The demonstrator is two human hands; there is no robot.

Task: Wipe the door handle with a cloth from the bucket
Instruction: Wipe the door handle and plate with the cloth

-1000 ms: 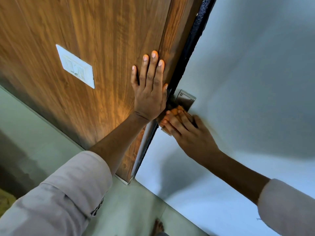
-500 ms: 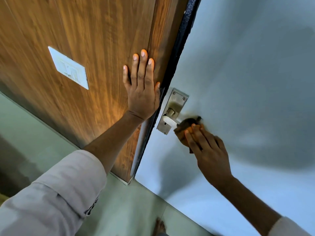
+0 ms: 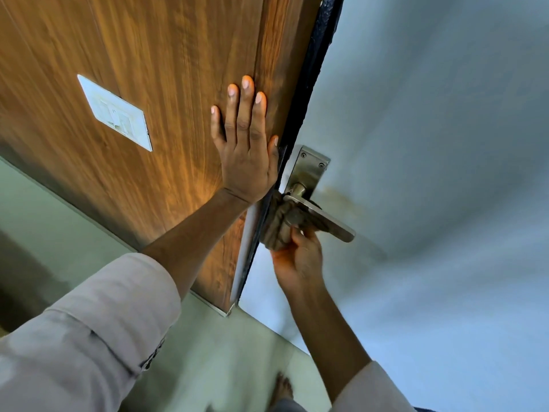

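A metal lever door handle point(image 3: 332, 223) on a screwed backplate point(image 3: 310, 168) juts from the pale blue-grey door point(image 3: 430, 144). My right hand point(image 3: 298, 261) grips a brownish cloth point(image 3: 277, 224) bunched under the inner part of the lever, near the door's edge. The lever's outer end is bare. My left hand point(image 3: 245, 150) lies flat with fingers spread on the wooden panel point(image 3: 148, 84) just left of the black door edge. No bucket is in view.
A white switch plate point(image 3: 116, 113) sits on the wooden panel to the left. A brownish smear point(image 3: 341, 194) marks the door right of the backplate. Greenish floor point(image 3: 222, 352) lies below, with my bare foot point(image 3: 282, 388) on it.
My right hand with the cloth slid out along the lever, then came back under its inner part by the door edge. The backplate is now uncovered. My left hand stays flat on the wood.
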